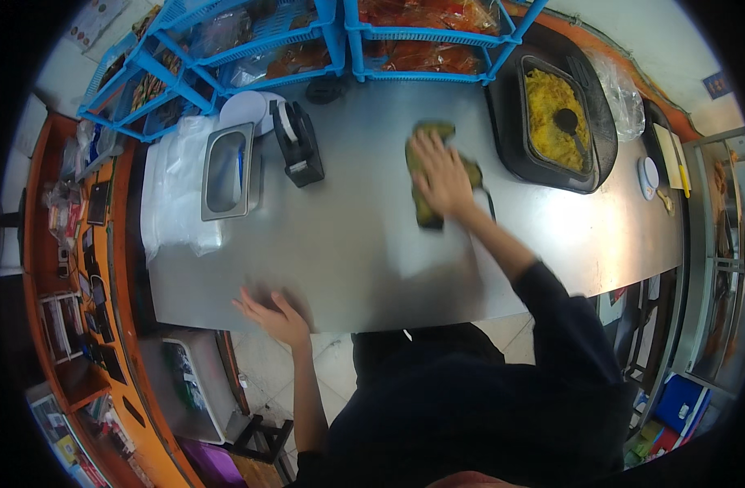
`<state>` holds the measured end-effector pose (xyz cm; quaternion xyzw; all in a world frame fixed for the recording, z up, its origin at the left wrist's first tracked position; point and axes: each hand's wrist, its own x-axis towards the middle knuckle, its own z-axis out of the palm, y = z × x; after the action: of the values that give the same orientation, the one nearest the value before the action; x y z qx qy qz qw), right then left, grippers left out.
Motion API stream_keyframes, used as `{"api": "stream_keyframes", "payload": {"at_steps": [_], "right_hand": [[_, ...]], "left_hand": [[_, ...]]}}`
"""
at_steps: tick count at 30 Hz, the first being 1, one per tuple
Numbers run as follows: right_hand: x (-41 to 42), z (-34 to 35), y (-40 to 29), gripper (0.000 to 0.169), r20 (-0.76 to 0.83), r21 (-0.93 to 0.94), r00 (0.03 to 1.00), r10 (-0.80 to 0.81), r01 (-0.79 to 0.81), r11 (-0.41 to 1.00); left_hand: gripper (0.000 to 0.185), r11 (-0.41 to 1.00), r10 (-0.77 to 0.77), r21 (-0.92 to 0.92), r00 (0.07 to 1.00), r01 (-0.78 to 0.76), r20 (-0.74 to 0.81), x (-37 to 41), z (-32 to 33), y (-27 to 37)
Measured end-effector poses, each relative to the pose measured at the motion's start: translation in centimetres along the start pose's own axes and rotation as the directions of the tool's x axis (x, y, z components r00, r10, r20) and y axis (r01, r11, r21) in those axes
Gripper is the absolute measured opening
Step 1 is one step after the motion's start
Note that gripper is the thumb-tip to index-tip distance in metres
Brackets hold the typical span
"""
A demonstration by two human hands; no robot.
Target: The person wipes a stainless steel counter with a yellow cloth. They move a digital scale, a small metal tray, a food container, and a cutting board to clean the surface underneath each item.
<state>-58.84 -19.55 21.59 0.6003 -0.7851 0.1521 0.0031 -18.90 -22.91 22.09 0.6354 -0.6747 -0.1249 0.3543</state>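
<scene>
Palm down, my right hand (440,174) holds a crumpled green cloth (430,218) flat against the stainless-steel table (342,244). The cloth sticks out around the fingers and below the palm, and hand and cloth are slightly blurred. My left hand (281,320) is at the table's front edge, fingers apart, with nothing in it. A black tape dispenser (305,158) stands farther back, between the two hands. To its left is a steel pan (254,177) with a blue pen-like item (240,168) inside, set on clear plastic bags (171,195).
Blue plastic racks (262,52) with wrapped packages line the back. At the right, a black tray (506,137) carries a pan of yellow food (552,100) with a black ladle (566,121). A small white-lidded container (649,174) and yellow-handled knife (684,180) lie beyond. Orange shelving (113,268) borders the left.
</scene>
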Motion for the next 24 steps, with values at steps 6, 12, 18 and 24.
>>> {"api": "stream_keyframes", "payload": {"at_steps": [6,12,18,24], "right_hand": [[10.7,5.8,0.4,0.069,-0.217,-0.206,0.902,0.372,-0.415,0.886],[-4.8,1.3,-7.4,0.074,-0.173,0.075,0.949,0.265,-0.255,0.964],[-21.6,-8.4,14.3,0.069,-0.260,-0.060,0.553,0.791,-0.827,0.559],[-24.0,-4.4,12.6,0.086,-0.334,-0.190,0.618,0.712,-0.784,0.591]], "left_hand": [[0.068,0.989,0.142,0.042,0.988,-0.144,0.055,0.4,0.3,0.4],[0.072,0.968,0.115,0.216,0.991,-0.128,0.072,0.4,-0.1,-0.4],[0.071,0.911,0.199,0.344,0.973,-0.227,0.114,0.3,0.5,-0.9],[0.068,0.904,0.204,0.367,0.976,-0.219,0.081,0.3,0.8,-1.0]]}}
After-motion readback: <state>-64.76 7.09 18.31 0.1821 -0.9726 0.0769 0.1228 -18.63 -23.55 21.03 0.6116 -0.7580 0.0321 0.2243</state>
